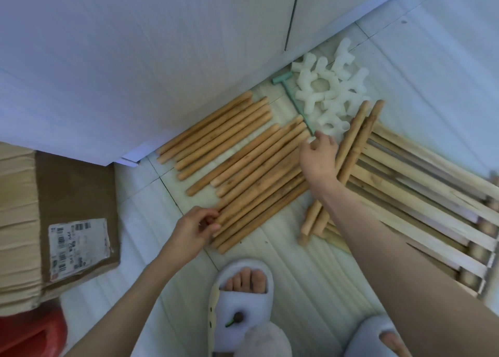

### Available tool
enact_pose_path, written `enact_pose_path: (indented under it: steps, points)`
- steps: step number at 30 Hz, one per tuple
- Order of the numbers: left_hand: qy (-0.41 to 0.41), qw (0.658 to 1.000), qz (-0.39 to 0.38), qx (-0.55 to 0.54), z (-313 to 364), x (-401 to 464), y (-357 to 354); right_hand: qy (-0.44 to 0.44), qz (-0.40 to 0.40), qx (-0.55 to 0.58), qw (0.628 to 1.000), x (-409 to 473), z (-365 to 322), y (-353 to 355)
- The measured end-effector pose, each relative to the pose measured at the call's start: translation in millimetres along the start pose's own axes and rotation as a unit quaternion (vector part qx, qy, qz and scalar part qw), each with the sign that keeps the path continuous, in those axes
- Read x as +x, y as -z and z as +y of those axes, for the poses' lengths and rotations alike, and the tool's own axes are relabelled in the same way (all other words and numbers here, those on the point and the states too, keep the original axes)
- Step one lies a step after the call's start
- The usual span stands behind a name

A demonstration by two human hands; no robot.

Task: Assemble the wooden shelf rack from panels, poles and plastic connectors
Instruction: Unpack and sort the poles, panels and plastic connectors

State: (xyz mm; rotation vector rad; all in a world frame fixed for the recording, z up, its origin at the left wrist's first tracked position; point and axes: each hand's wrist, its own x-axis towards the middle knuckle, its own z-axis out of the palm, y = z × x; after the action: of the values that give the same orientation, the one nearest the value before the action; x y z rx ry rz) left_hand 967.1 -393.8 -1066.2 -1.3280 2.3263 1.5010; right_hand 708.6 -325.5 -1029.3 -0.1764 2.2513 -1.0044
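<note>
The person crouches over a tiled floor (297,262) where the rack's parts are spread out. A wide row of wooden poles (251,178) lies side by side on the tiles, slanting from lower left to upper right, with a shorter group of poles (216,138) just beyond it against the base of a white cabinet (135,60). The left hand (194,228) pinches the near end of 1 pole at the lower edge of the wide row, fingers curled round its tip. The right hand (320,154) reaches across the far ends of the same row, fingers loosely curled and spread at the edge of a heap of white plastic connectors (332,95); whether it actually holds a connector cannot be told. The 2 hands are well apart. A green T-shaped tool (293,100) lies beside the heap. To the right, slatted wooden panels (421,186) lie flat, with 2 poles (351,151) resting across their near edge. A cardboard box (67,216) with a shipping label sits at the left, and a white slipper (243,302) shows at the bottom.
</note>
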Motion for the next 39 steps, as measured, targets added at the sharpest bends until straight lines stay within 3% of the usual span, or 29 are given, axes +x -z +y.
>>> enact_pose_path:
  steps: [8, 12, 15, 19, 23, 31, 36, 39]
  points:
    - [-0.145, 0.966, 0.029, 0.213, 16.3, 1.5, -19.3, -0.023, -0.079, -0.066, 0.994, -20.4, 22.0, -7.5]
    - [-0.161, 0.938, 0.097, 0.29, 23.9, 8.7, -30.9, -0.015, -0.044, -0.053, 0.998, -40.1, 31.5, -14.6]
    - [-0.146, 0.927, 0.082, 0.336, 24.5, 16.0, -37.2, -0.024, -0.033, -0.024, 0.999, -51.4, 31.1, -21.3]
    - [-0.043, 0.945, 0.056, 0.319, 13.8, 39.8, -32.4, -0.086, -0.03, 0.027, 0.996, -56.7, 29.2, -27.5]
    - [-0.067, 0.936, 0.007, 0.345, 11.0, 60.9, -28.9, -0.092, -0.059, 0.053, 0.993, -62.0, 27.5, -34.0]
    - [-0.094, 0.927, 0.019, 0.362, 2.5, 63.5, -22.0, -0.089, -0.097, 0.069, 0.989, -70.9, 25.3, -44.6]
    - [-0.053, 0.941, 0.07, 0.327, -12.6, 44.5, -19.3, -0.07, -0.046, 0.079, 0.993, -67.9, 25.9, -37.2]
    - [0.004, 0.965, 0.129, 0.228, -18.0, 27.4, -20.7, -0.003, -0.009, -0.028, 1.0, -51.7, 21.4, -26.5]
